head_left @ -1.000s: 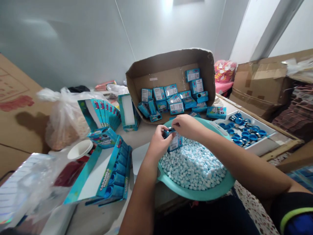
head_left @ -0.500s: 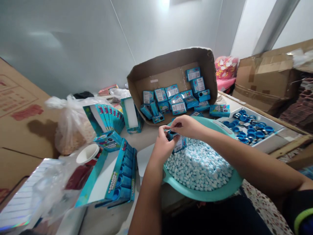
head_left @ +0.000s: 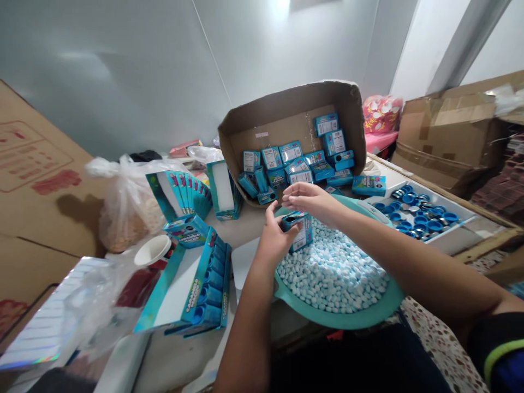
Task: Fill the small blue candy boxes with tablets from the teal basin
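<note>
My left hand (head_left: 275, 236) grips a small blue box (head_left: 301, 232) upright over a teal basin (head_left: 347, 316) heaped with pale blue and white candies (head_left: 333, 273). My right hand (head_left: 311, 201) hovers just above the box's top with fingers stretched out and holds nothing. Behind the hands, a tipped brown carton (head_left: 286, 109) holds several more small blue boxes (head_left: 295, 164).
A white tray of blue caps (head_left: 421, 215) lies to the right. At left stand blue display cartons (head_left: 196, 284), folded blue sleeves (head_left: 184, 191), a clear plastic bag (head_left: 126, 202) and a white cup (head_left: 153, 250). Large brown cartons (head_left: 446, 136) line the right side.
My right hand has lifted off the box's top and its fingers have spread. My left hand keeps the box in the same place over the basin.
</note>
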Available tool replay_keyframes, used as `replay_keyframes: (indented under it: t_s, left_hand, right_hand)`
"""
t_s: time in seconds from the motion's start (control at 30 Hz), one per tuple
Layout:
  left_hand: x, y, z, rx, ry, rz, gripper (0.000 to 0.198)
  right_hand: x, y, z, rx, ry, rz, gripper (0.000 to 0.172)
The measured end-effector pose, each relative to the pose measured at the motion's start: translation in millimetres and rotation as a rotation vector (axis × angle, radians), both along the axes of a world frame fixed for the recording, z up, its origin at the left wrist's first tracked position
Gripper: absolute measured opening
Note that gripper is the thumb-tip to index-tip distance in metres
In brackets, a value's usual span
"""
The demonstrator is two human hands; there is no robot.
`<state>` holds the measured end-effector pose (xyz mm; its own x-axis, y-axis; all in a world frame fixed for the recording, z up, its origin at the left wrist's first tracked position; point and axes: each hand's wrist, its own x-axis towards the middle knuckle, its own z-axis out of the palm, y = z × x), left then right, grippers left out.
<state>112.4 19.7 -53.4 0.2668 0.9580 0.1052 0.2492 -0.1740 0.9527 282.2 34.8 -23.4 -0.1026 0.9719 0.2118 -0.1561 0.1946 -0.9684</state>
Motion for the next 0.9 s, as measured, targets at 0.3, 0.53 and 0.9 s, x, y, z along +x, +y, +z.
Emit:
replay_keyframes:
  t_s: [0.3,0.53,0.9]
  left_hand:
    - [-1.5,6.2,6.9,0.182,-0.091,0.254,0.056]
    - [-1.2,7.6,7.4,0.208,-0.045,0.325,0.042]
    - [-4.4,3.3,8.2,0.327,-0.157,0.399,0.039]
  right_hand:
    - [22.0,10.5,-18.4,-0.083,-1.103,-0.123,0.023]
    - [-1.9,-4.2,-16.8,-0.149,-1.214,0.306,0.062]
    - [-14.7,-17.7,-3.7,-0.210,-1.326,0.612,0.101]
